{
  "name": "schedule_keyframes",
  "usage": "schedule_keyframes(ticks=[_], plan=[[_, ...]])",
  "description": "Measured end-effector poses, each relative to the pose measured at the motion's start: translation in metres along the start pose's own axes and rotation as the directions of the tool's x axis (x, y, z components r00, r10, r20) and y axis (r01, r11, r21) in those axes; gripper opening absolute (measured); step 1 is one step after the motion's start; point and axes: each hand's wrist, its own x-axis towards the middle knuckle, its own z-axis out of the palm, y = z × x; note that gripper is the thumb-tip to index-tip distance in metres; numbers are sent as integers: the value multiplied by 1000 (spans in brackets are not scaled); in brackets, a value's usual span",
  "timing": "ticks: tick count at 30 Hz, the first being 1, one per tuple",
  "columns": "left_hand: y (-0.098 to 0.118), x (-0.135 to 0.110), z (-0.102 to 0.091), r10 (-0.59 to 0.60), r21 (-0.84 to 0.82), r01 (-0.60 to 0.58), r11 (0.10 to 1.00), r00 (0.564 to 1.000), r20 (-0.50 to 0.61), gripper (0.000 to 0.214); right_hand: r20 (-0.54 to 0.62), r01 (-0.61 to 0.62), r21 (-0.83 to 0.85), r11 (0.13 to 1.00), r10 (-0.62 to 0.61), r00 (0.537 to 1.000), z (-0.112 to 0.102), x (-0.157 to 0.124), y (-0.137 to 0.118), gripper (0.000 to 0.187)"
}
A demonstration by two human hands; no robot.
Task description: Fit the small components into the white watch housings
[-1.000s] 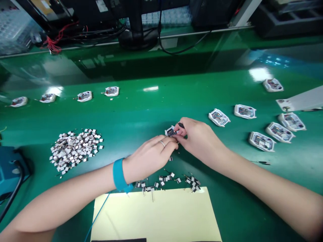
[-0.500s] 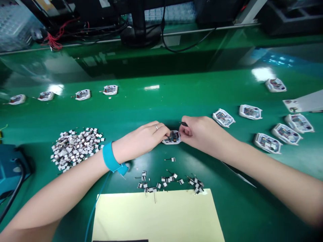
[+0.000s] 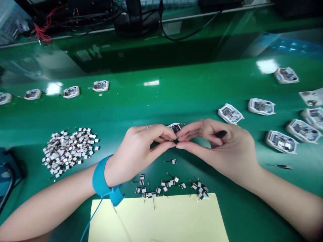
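A small white-shelled circuit module (image 3: 175,127) sits tilted at the fingertips of my left hand (image 3: 141,151), which pinches it from below. My right hand (image 3: 217,144) faces it, and its fingertips nearly touch the left ones. A black-ended tool (image 3: 221,134) shows among my right fingers, with most of its length hidden. Just below the hands lies a single wired component (image 3: 172,161). Further down is a loose row of similar components (image 3: 171,185). A large heap of them (image 3: 68,151) lies to the left.
Several finished white modules (image 3: 262,106) lie on the green mat to the right, and others (image 3: 100,86) line up further back. Also present are a yellow sheet (image 3: 156,218), tweezers (image 3: 280,166), a blue wrist strap (image 3: 102,178), and cables behind the bench (image 3: 75,16).
The module has risen from the mat into my fingertips and tilted. My hands have turned inward to face each other. The whole scene has shifted slightly up and left in view.
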Motion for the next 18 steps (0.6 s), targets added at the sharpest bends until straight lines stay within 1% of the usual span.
schedule_keyframes(ticks=[3, 5, 8, 10, 13, 14, 16, 18], plan=[[3, -3, 0, 31, 31, -30, 999, 998, -56, 6, -43, 45, 7, 999, -45, 998, 2, -3, -1, 49], [4, -3, -1, 14, -25, -16, 1000, 998, -56, 8, -37, 90, -51, 995, -92, 995, 0, -4, -2, 49], [6, -2, -5, -33, -147, 34, 989, 999, 9, 10, -33, 139, -144, 980, -146, 989, -2, -7, -4, 49], [7, -1, -7, -58, -184, 66, 981, 997, 48, 8, -14, 198, -187, 962, -204, 979, -4, -10, -6, 49], [6, -1, -8, -64, -191, 76, 979, 996, 68, 7, 61, 308, -210, 928, -302, 951, -8, -9, -6, 48], [5, 0, -7, -58, -179, 70, 981, 996, 71, 6, 93, 330, -214, 919, -317, 944, -10, -6, -4, 48], [2, 1, -5, -37, -112, 43, 993, 998, 48, 6, 158, 337, -237, 911, -306, 939, -16, 3, 4, 47], [-4, 2, -2, 2, -6, -2, 1000, 1000, 3, 6, 248, 314, -302, 900, -244, 938, -22, 15, 17, 46]])
